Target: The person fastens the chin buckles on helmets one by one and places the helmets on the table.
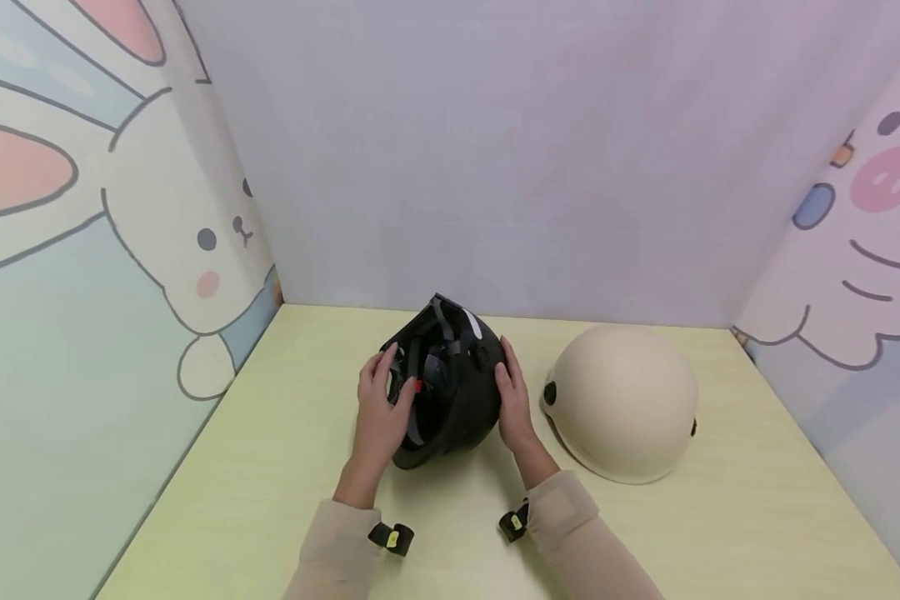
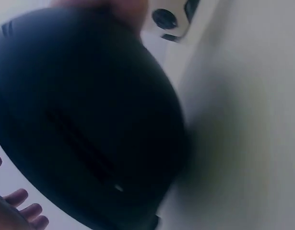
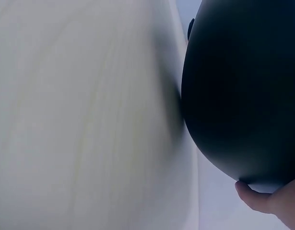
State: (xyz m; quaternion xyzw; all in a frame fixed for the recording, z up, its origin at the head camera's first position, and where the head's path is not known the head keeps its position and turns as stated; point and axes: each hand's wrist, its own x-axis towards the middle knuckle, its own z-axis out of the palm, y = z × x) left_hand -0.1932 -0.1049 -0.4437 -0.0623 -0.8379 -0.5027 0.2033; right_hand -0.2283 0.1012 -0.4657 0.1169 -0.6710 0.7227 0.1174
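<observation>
A black helmet [image 1: 468, 400] stands tilted on the table, its open underside facing left and toward me. Inside are dark straps and a small red buckle part [image 1: 418, 386]. My right hand [image 1: 516, 400] holds the right side of the shell; in the right wrist view a digit [image 3: 255, 197] presses on it. My left hand [image 1: 382, 410] is at the opening with its fingers spread. In the left wrist view, the left fingertips [image 2: 29, 211] appear apart from the dark shell [image 2: 85, 110]. What lies deep inside the helmet is hidden.
To the right of the black helmet sits a cream helmet [image 1: 626, 404], dome up, with a dark round fitting [image 1: 551, 392] on its side. The pale yellow table [image 1: 270, 475] is bounded by a light back wall [image 1: 495, 167] and side walls with cartoon animals.
</observation>
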